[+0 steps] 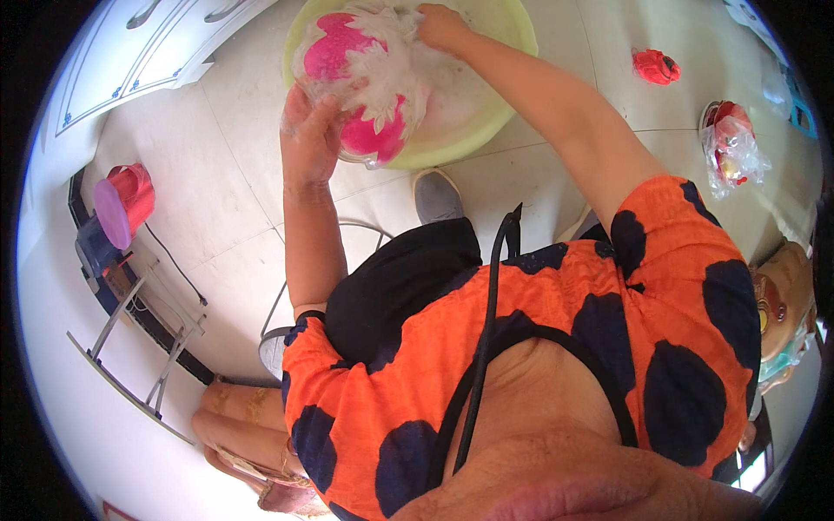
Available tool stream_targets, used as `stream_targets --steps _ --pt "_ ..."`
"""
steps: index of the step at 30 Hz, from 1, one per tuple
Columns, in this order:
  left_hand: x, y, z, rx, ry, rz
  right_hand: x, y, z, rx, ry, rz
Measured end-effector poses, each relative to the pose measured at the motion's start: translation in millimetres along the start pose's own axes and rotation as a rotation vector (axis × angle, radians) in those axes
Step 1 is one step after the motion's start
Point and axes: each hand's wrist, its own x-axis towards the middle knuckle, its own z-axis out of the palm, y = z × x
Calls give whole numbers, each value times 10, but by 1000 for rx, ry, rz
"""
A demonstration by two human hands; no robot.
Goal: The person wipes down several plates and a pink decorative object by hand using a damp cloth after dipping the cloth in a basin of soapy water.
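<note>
At the top stands a pale yellow-green basin on the floor, with cloudy liquid in it. Over its left side lies a wet pink and white item with feathery white material and a clear, shiny edge; its exact kind cannot be told. My left hand grips this item by its left edge, thumb on top and some fingers hidden beneath. My right hand is closed on the white material at the item's upper right, over the basin.
A red stool with a purple seat is at the left, beside a metal frame. A red bundle and a clear plastic bag with red things lie on the tiled floor at right. A white cabinet is upper left. My shoe is near the basin.
</note>
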Motion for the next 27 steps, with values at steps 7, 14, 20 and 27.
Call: stream_targets --steps 7,14,20,27 --pt "-67 11 66 107 -19 -44 -1020 -880 -1168 159 351 -704" --pt "46 -23 -1 6 -38 -9 -312 -90 -509 -327 49 -642" --pt "-81 -30 -171 -50 115 21 -616 327 -536 97 -128 -12" --pt "-43 -24 -239 -2 183 41 -979 14 -1057 -426 -74 -289"
